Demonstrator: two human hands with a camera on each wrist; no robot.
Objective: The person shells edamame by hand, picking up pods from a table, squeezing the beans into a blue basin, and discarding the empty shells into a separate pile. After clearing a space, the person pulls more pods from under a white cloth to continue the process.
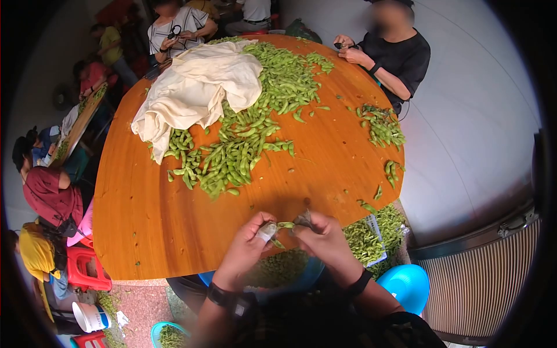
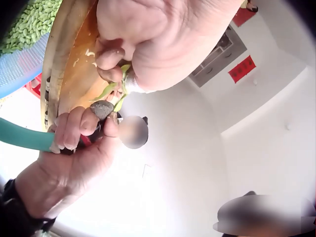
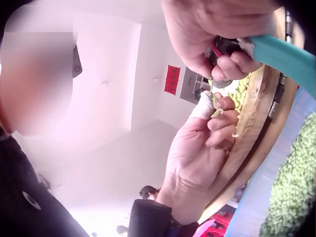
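Note:
Over the near edge of the table, my left hand [image 1: 249, 246] pinches green soybean pods [image 1: 285, 225] between thumb and fingers. White wrapping [image 3: 201, 109] covers that thumb. My right hand [image 1: 328, 240] meets it from the right, fingertips right at the pods. Its fingers curl round a tool with a thick teal handle [image 3: 286, 54] and dark and red parts near the fingers. In the left wrist view a grey rounded piece [image 2: 102, 109] shows at the right fingertips, beside the pods; I cannot tell whether it belongs to the tool.
Heaped pods [image 1: 232, 153] and a cream cloth [image 1: 197, 84] lie on the wooden table [image 1: 156, 232]. Below its near edge stands a blue basin [image 1: 313, 272] of shelled beans. A blue bowl [image 1: 406, 287] and more pods [image 1: 362, 243] are at right. Several people sit around.

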